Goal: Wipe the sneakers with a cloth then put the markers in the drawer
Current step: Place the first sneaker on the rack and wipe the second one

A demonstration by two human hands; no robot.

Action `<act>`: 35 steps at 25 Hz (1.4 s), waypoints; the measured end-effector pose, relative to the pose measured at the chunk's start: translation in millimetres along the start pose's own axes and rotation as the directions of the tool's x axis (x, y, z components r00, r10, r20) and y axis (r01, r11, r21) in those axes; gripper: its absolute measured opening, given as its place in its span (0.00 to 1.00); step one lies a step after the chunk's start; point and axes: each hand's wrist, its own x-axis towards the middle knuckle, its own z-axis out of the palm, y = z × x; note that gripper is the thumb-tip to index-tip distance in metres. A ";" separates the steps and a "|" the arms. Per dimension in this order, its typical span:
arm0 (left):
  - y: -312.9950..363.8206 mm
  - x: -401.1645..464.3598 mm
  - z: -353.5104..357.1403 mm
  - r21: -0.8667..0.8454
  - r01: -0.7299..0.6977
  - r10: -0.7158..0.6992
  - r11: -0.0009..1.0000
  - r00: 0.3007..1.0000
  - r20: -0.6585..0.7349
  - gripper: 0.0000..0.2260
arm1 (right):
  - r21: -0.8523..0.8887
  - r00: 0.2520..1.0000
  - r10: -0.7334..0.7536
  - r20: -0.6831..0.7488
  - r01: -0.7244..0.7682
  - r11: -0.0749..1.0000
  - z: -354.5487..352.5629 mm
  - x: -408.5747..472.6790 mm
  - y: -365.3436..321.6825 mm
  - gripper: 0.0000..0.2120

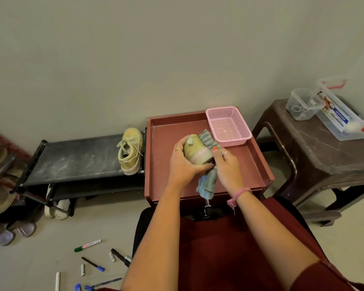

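- Sneaker (195,149), yellow-green with a pale pink sole edge, is held above the red worktop (162,164), roughly mid-tray, with the raised rim on all sides of it.
- I see open tray surface to the left of the shoe; to the right the pink basket (228,126) sits in the far right corner, just beside the cloth.
- My left hand (182,164) is curled around the sneaker from the left, fingers wrapped over its top and thumb under the sole.
- My right hand (226,166) grips the blue-grey cloth (207,183) against the shoe's right side; cloth ends stick out above and below the hand.
- The second sneaker (130,151) rests on the black shoe rack (78,158), at its right end, touching the worktop's left wall.
- Markers (88,245) lie scattered on the floor at lower left, well apart from the worktop.
- A brown stool (315,148) stands just right of the worktop, carrying clear plastic boxes (303,103).
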 end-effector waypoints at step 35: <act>-33.7 -26.6 -60.0 0.086 0.061 -0.060 0.994 0.998 -0.011 0.44 | -0.255 0.832 -0.117 0.542 0.295 0.921 29.2 -3.1 -16.7 0.15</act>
